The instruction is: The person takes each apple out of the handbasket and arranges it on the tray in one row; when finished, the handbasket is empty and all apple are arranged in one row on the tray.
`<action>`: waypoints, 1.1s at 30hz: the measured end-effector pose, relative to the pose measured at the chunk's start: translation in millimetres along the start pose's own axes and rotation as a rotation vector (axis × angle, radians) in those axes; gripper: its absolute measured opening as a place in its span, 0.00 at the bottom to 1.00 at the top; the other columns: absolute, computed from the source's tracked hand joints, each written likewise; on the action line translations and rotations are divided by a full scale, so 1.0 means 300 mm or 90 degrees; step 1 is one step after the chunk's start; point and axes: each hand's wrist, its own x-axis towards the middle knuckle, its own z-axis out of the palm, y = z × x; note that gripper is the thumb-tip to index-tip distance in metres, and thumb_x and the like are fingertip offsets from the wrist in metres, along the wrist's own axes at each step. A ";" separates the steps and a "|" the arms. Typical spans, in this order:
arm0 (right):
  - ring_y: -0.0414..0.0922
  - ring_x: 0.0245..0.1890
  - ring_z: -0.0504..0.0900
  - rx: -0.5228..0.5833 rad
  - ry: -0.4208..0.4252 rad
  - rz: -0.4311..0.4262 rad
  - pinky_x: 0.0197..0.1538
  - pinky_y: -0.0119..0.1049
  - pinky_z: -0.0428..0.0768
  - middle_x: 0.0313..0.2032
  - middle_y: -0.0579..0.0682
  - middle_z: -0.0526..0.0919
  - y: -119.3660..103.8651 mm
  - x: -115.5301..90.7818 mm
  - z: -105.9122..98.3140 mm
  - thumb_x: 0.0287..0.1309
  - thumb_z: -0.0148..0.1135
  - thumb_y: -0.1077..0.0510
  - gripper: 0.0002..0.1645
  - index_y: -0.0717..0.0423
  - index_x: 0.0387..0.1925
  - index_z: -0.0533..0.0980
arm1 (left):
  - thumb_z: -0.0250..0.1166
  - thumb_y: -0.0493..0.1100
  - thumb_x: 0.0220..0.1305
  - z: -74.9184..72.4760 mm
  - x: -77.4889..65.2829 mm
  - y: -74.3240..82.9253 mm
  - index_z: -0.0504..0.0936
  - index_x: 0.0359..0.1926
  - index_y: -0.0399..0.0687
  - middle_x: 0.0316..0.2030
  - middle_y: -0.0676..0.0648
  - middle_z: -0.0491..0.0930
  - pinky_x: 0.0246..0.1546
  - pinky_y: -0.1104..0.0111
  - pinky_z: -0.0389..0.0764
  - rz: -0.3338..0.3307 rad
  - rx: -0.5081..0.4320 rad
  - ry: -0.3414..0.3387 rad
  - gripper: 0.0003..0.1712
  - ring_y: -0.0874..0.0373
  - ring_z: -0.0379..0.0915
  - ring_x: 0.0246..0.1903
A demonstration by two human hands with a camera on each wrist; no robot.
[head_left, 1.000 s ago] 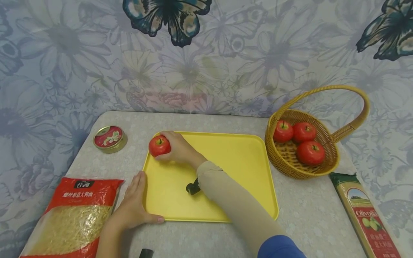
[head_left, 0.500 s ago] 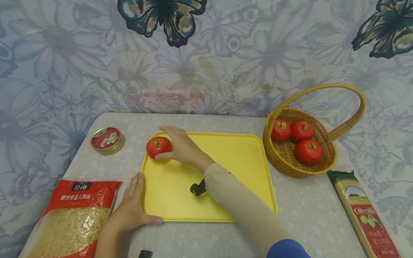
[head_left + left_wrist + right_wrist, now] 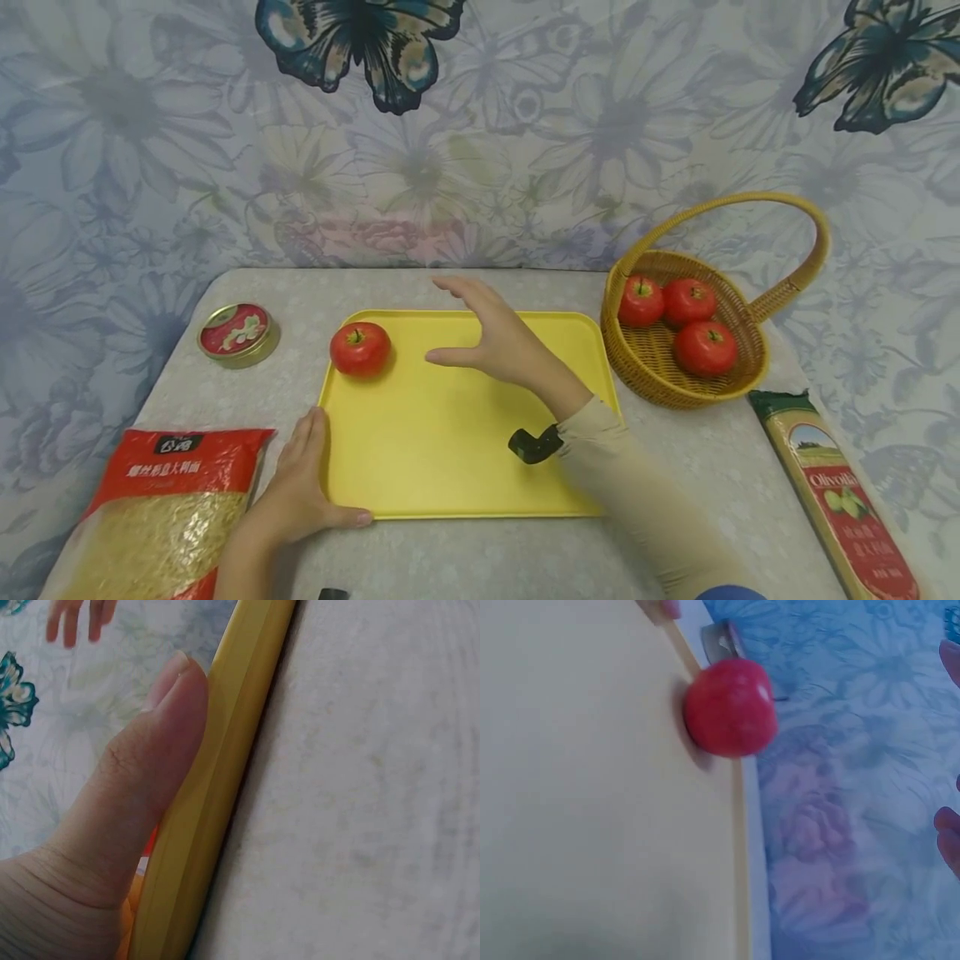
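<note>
A red apple [image 3: 361, 349] sits in the far left corner of a yellow tray [image 3: 427, 467]; the right wrist view shows the same apple [image 3: 730, 709] with a thin dark stem. My right hand [image 3: 506, 342] is in the air above the tray, to the right of that apple, thumb and fingers spread apart with nothing between them. At the tray's near left corner rests my left hand [image 3: 296, 487], fingers straight along the left side and thumb along the front edge. In the left wrist view the thumb [image 3: 142, 765] lies against the tray's side wall [image 3: 217, 772].
Right of the tray stands a wicker basket [image 3: 645, 387] with a tall handle and 3 apples [image 3: 706, 348] inside. A round tin [image 3: 238, 335] is at the back left. One pasta bag [image 3: 165, 517] lies front left, another long package [image 3: 832, 492] at the right. A patterned wall rises behind.
My right hand has let go of the apple and moved away to the right, its fingers opening. The apple stays in the tray's corner. My left hand keeps its place on the tray.
</note>
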 end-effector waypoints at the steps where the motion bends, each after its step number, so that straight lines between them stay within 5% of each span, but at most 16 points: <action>1: 0.40 0.64 0.65 0.000 0.009 -0.002 0.65 0.44 0.69 0.67 0.33 0.61 0.008 -0.022 -0.023 0.44 0.67 0.31 0.51 0.26 0.68 0.53 | 0.75 0.75 0.18 0.000 0.000 0.000 0.22 0.72 0.46 0.74 0.36 0.26 0.63 0.34 0.48 0.000 -0.002 0.000 0.92 0.33 0.27 0.72; 9: 0.44 0.65 0.66 -0.020 0.104 0.000 0.65 0.49 0.67 0.66 0.44 0.66 0.131 -0.235 -0.197 0.45 0.72 0.43 0.49 0.38 0.68 0.60 | 0.76 0.74 0.18 0.000 -0.003 0.004 0.22 0.72 0.47 0.73 0.36 0.25 0.63 0.33 0.46 0.005 -0.011 0.001 0.93 0.31 0.26 0.71; 16: 0.45 0.61 0.68 -0.103 0.227 0.087 0.60 0.42 0.70 0.63 0.44 0.68 0.284 -0.415 -0.353 0.43 0.75 0.49 0.50 0.43 0.67 0.62 | 0.75 0.74 0.20 -0.003 -0.006 0.002 0.21 0.72 0.47 0.73 0.36 0.25 0.63 0.33 0.46 0.003 -0.003 0.003 0.92 0.32 0.25 0.71; 20: 0.49 0.60 0.69 -0.109 0.282 0.160 0.60 0.48 0.70 0.63 0.46 0.68 0.359 -0.486 -0.434 0.43 0.75 0.50 0.51 0.37 0.68 0.60 | 0.75 0.74 0.20 0.001 -0.006 -0.004 0.21 0.72 0.47 0.73 0.35 0.24 0.63 0.33 0.46 0.004 -0.002 0.006 0.92 0.32 0.25 0.71; 27: 0.56 0.62 0.65 -0.107 0.300 0.254 0.61 0.58 0.66 0.66 0.52 0.63 0.456 -0.564 -0.526 0.45 0.74 0.47 0.52 0.35 0.70 0.56 | 0.76 0.73 0.20 0.007 -0.002 -0.006 0.20 0.72 0.48 0.73 0.35 0.24 0.62 0.32 0.46 0.000 -0.016 -0.002 0.92 0.31 0.24 0.71; 33: 0.61 0.64 0.61 -0.134 0.265 0.289 0.62 0.62 0.63 0.67 0.58 0.60 0.520 -0.588 -0.568 0.44 0.74 0.45 0.55 0.44 0.71 0.55 | 0.76 0.73 0.20 0.007 0.001 0.002 0.21 0.72 0.47 0.73 0.35 0.24 0.62 0.32 0.45 0.005 -0.018 -0.003 0.92 0.31 0.23 0.71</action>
